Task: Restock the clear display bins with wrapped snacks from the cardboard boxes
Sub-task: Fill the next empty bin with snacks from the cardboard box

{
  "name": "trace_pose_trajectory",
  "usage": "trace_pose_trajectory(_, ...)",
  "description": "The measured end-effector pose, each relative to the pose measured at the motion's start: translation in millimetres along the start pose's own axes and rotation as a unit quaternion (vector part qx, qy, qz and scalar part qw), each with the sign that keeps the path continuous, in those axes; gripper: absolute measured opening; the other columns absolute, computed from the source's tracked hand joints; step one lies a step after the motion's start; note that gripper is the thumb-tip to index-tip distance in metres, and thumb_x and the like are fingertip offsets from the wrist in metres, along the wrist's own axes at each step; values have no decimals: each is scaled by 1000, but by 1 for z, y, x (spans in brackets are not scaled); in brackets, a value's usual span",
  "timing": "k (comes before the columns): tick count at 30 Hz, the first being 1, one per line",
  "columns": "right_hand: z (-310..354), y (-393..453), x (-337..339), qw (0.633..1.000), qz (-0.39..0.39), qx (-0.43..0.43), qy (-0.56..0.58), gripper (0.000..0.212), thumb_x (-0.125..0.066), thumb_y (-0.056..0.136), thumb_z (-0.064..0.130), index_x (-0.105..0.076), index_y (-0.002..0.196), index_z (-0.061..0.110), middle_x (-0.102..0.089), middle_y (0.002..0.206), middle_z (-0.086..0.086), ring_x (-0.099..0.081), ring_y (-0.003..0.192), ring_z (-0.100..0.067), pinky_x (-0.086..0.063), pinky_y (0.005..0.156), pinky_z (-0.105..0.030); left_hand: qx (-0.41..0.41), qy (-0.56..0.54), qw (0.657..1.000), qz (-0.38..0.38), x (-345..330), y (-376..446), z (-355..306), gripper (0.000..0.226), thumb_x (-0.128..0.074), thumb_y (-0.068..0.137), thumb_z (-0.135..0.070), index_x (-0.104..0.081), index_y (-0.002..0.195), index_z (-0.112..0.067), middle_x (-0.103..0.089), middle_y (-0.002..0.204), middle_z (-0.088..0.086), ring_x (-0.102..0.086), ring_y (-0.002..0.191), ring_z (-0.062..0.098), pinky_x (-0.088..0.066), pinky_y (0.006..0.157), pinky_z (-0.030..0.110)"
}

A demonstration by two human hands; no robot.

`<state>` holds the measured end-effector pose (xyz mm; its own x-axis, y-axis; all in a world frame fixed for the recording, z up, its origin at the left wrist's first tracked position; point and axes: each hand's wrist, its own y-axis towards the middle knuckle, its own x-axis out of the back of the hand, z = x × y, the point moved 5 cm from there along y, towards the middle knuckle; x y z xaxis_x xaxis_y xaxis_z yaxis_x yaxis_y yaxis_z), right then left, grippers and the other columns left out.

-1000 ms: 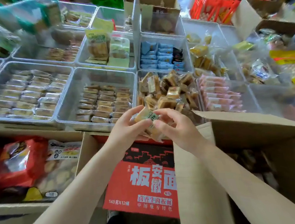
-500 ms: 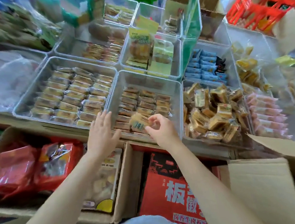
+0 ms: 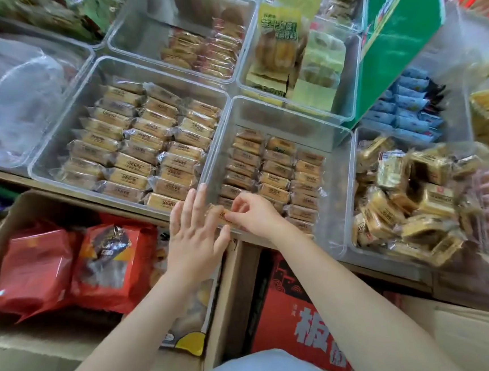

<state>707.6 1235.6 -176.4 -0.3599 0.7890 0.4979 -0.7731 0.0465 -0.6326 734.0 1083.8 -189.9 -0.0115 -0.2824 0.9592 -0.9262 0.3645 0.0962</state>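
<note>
My right hand (image 3: 253, 214) pinches a small tan wrapped snack (image 3: 220, 216) at the near left corner of the middle clear bin (image 3: 284, 113), which holds rows of brown wrapped snacks. My left hand (image 3: 195, 234) lies with straight fingers against that bin's near left wall, touching the snack's left side. A fuller clear bin (image 3: 62, 115) of similar wrapped cakes sits to the left. On the right, another clear bin (image 3: 358, 252) holds a loose heap of tan wrapped snacks.
Below the bins a cardboard box (image 3: 7, 224) holds red snack bags (image 3: 37, 268). A red printed carton (image 3: 292, 308) stands between my arms, with a brown cardboard box (image 3: 469, 337) at the lower right. A green box (image 3: 401, 29) leans over the back bins.
Both hands moved left from the heaped bin to the middle bin. My right hand carried the tan snack down into its near left corner. My left hand settled flat against the bin wall.
</note>
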Motion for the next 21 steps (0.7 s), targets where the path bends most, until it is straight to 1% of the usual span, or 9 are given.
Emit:
trace_pose_trajectory(2,1,7,-2,1000,15,-5,-13,19,-70,91,36,-63,100,22,-67,99,0,-66,93,-21,-56,88,-45,8,1,1000,-5,1,1,-1,47,-36,95,-45,-63,123,-17,-22,165,13,-22,151,30,-6,123,46)
trace_pose_trajectory(5,2,10,2,999,27,-2,-30,19,-72,90,34,-65,102,22,-68,104,-3,-67,96,-24,-56,90,-46,13,-2,1000,-4,2,2,-1,45,-36,95,-44,-60,119,-15,-22,165,15,-23,151,32,-4,122,46)
trace_pose_trajectory(9,-4,2,5,1000,0,-8,-7,15,-71,91,30,-67,104,23,-69,94,1,-68,86,-18,-58,81,-37,23,0,999,23,2,2,-1,47,-33,96,-46,-60,118,-14,-18,166,14,-17,152,30,1,122,44)
trace_pose_trajectory(12,-1,-2,2,1000,-16,2,-16,14,-70,92,30,-68,104,23,-65,96,2,-64,91,-19,-52,77,-32,29,2,998,49,2,2,-1,49,-30,96,-48,-59,117,-14,-14,167,13,-11,153,26,5,122,42)
trace_pose_trajectory(15,5,-13,6,998,-30,20,-57,22,-67,93,36,-67,111,22,-60,101,4,-59,95,-18,-47,77,-30,42,-8,994,99,9,3,-3,65,-15,94,-54,-53,131,-16,3,169,8,3,154,22,14,120,39)
trace_pose_trajectory(18,-5,-49,27,993,-99,46,-49,24,-60,95,38,-65,113,23,-58,109,2,-56,96,-16,-43,71,-29,66,-5,986,150,22,3,-8,84,4,88,-59,-35,151,-19,17,167,6,17,154,21,20,119,38)
trace_pose_trajectory(19,-11,-66,37,990,-124,58,-31,21,-58,96,36,-65,111,23,-58,107,3,-56,95,-16,-41,70,-27,75,-4,985,155,27,1,-14,86,5,88,-61,-30,155,-19,17,167,7,19,153,23,20,119,39)
trace_pose_trajectory(20,-20,-85,46,987,-143,68,-11,18,-56,98,34,-66,108,23,-59,105,4,-56,94,-15,-41,69,-25,76,-10,984,161,32,-2,-24,83,1,92,-62,-27,157,-19,13,168,10,17,154,24,18,120,40)
trace_pose_trajectory(21,-29,-106,55,985,-155,74,5,17,-55,98,31,-67,105,23,-61,101,5,-57,92,-14,-41,70,-24,62,-15,984,164,35,-6,-39,75,-8,98,-60,-29,156,-18,4,169,12,10,155,25,14,121,41)
